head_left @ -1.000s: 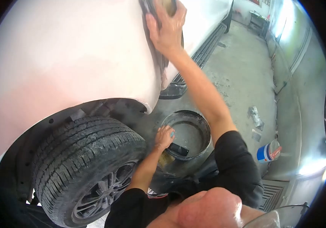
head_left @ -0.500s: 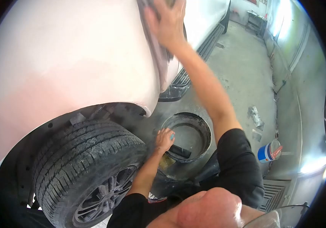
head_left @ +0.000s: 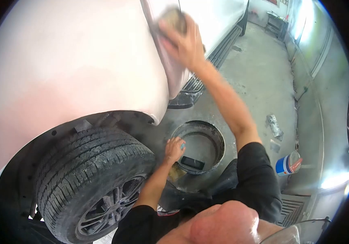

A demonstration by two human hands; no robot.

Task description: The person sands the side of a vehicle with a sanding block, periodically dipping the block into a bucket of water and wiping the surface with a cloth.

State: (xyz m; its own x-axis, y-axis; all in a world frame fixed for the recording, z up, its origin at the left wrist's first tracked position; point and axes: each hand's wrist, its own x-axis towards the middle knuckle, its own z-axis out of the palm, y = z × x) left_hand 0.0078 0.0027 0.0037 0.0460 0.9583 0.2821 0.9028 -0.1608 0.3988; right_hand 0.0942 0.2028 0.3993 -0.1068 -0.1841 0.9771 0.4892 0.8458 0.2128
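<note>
My right hand (head_left: 188, 46) is raised against the pinkish-white door edge of a vehicle (head_left: 113, 53). Its fingers grip a dull yellow-brown pad (head_left: 175, 20), blurred by motion, lying on the panel. Lower down, my left hand (head_left: 175, 150) is at the left rim of a round dark bucket (head_left: 222, 156), its fingers curled round a small teal thing (head_left: 182, 146) mostly hidden by them. In the bucket, which holds greyish water, a black rectangular block (head_left: 192, 163) rests near the close side.
A large tyre (head_left: 97, 171) stands under the wheel arch at left. A black side step (head_left: 182, 99) runs along the vehicle. On the floor at right are a blue-and-white can (head_left: 287, 164) and a whitish flat scrap (head_left: 274, 125). The booth wall (head_left: 329, 101) bounds the right side.
My right hand has moved down and slightly right along the door edge, so more of the pad shows. My left hand stays at the bucket. The black block has shifted slightly.
</note>
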